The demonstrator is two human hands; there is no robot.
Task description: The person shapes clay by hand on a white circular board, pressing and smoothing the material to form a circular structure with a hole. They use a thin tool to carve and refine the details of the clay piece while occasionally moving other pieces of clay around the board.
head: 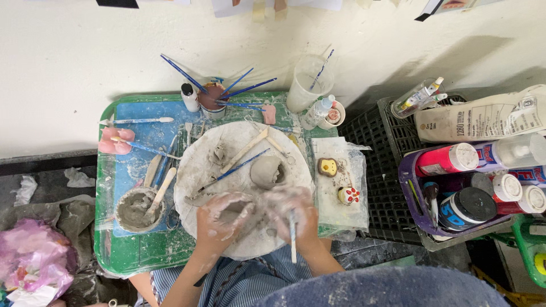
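Observation:
Clay smears both my hands, which work over a round grey turntable (199,165) on a green tray (122,256). My left hand (219,219) cups a small lump of grey clay (232,209). My right hand (296,213) is blurred and grips a thin blue-handled tool (293,241) pointing toward me. A small grey clay pot (267,171) stands on the turntable just beyond my hands. A blue-handled brush (236,169) and wooden sticks (247,149) lie on the turntable.
A bowl of grey slip (136,209) with a wooden stick sits at the left. A cup of blue brushes (211,98), a clear beaker (307,85) and small bottles stand at the back. Two painted figurines (338,182) rest on plastic. Crates with paint bottles (472,182) stand at the right.

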